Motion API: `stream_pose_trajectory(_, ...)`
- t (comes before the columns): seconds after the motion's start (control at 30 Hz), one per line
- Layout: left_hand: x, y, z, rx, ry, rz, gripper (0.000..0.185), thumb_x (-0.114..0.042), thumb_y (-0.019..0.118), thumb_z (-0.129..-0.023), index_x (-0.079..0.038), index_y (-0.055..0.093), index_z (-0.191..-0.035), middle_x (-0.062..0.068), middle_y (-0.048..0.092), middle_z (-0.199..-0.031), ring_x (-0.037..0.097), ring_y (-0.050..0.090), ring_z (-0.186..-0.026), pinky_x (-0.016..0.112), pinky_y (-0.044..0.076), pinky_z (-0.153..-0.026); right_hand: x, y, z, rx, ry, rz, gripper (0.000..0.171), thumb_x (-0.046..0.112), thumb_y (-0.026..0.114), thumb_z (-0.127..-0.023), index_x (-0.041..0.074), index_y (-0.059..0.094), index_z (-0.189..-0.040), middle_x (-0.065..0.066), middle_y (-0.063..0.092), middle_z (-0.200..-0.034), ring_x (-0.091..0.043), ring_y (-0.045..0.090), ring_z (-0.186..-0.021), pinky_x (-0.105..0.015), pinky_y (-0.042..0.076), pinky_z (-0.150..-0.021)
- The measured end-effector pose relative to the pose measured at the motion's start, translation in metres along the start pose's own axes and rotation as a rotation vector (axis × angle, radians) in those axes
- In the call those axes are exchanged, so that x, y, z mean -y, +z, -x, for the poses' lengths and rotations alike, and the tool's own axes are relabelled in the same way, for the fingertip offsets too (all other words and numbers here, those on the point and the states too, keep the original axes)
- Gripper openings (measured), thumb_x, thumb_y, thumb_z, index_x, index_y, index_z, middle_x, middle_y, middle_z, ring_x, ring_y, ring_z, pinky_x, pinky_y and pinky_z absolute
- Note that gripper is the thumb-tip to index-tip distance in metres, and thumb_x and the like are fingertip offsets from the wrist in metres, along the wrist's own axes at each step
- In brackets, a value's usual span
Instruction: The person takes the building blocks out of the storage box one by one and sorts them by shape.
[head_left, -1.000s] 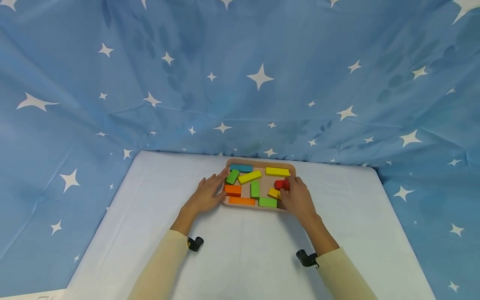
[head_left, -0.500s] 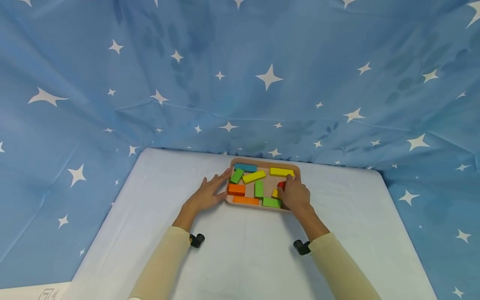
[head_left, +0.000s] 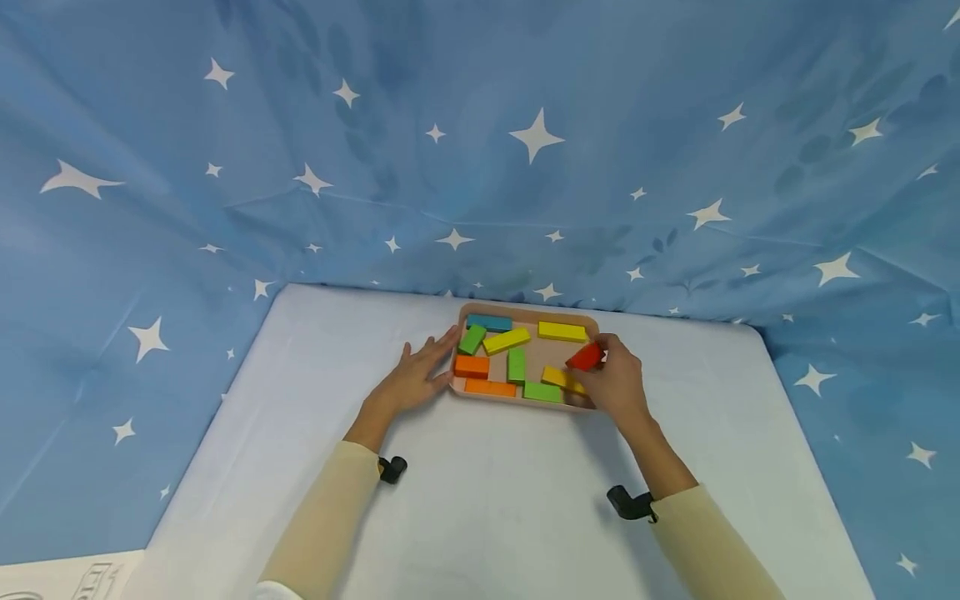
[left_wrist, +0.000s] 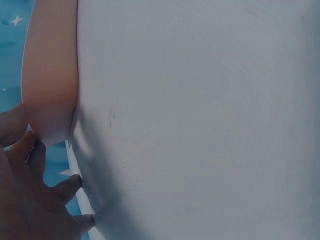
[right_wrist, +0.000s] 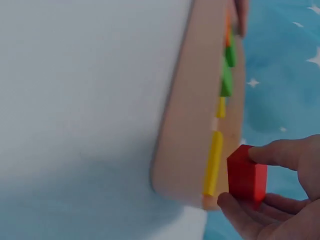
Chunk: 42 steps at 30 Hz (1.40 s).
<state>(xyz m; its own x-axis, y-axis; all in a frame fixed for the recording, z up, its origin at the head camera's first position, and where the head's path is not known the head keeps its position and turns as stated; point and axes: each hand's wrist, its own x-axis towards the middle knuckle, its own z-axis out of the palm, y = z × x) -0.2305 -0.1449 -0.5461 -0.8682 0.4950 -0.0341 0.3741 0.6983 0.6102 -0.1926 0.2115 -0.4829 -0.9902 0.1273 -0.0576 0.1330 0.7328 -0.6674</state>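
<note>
1. A blue cloth [head_left: 480, 167] with white stars is hanging all round the back and sides, creasing in long folds.
2. A white table [head_left: 480, 500] is filling the foreground, its far edge meeting the cloth.
3. A blue block [head_left: 489, 322] is lying farthest back, with a tilted green block [head_left: 472, 338] just in front of it.
4. A slanted yellow block [head_left: 506, 340] is sitting beside that green one, and a flat yellow block [head_left: 562, 331] is lying to its right.
5. A short orange block [head_left: 471, 365] is resting just behind a long orange block [head_left: 490, 387].
6. An upright-lying green block [head_left: 516, 364] is pointing away from me, next to a nearer green block [head_left: 542, 392] and a small yellow block [head_left: 562, 379].
7. A sheet of printed paper [head_left: 45, 575] is poking in at the lower left corner.
</note>
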Motion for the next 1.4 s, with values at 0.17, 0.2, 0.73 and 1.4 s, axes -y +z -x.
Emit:
stream_pose_trajectory(0.17,0.002,-0.006,0.002,0.004,-0.033,-0.001,0.073,-0.046,0.050,-0.109,-0.031,0.011,-0.169,-0.012,0.012,-0.175,0.039,0.020,-0.160,0.068,-0.002,-0.127,0.001,-0.024,0.019,0.051,-0.012,-0.027,0.068,0.012,0.079,-0.090,0.000,0.048,-0.149,-0.025,0.054,-0.145,-0.046,0.065,-0.121,-0.054,0.061,-0.093)
stream_pose_trajectory(0.2,0.003,-0.007,0.002,0.004,-0.037,-0.003,0.073,-0.046,0.050,-0.109,-0.032,0.011,-0.169,-0.012,0.012,-0.175,0.038,0.020,-0.160,0.068,-0.003,-0.127,0.001,-0.028,0.023,0.068,-0.026,-0.026,0.067,0.010,0.079,-0.089,0.001,0.049,-0.149,-0.025,0.054,-0.146,-0.047,0.065,-0.121,-0.054,0.061,-0.092)
stream_pose_trajectory(0.73,0.005,-0.007,0.000,0.021,-0.026,0.029,0.073,-0.045,0.048,-0.110,-0.031,0.008,-0.169,-0.011,0.007,-0.176,0.038,0.015,-0.162,0.065,-0.007,-0.127,-0.027,-0.025,0.093,0.358,-0.115,-0.030,0.064,-0.001,0.086,-0.079,0.011,0.065,-0.138,-0.015,0.067,-0.130,-0.029,0.067,-0.106,-0.038,0.065,-0.079)
stream_pose_trajectory(1.4,0.007,0.002,-0.006,0.041,-0.021,0.054,0.075,-0.046,0.049,-0.109,-0.033,0.007,-0.169,-0.010,0.008,-0.176,0.038,0.014,-0.162,0.066,-0.010,-0.127,-0.049,0.003,0.089,0.336,-0.151,0.066,0.061,0.000,0.084,-0.081,0.010,0.066,-0.139,-0.009,0.069,-0.130,-0.025,0.062,-0.110,-0.049,0.061,-0.092)
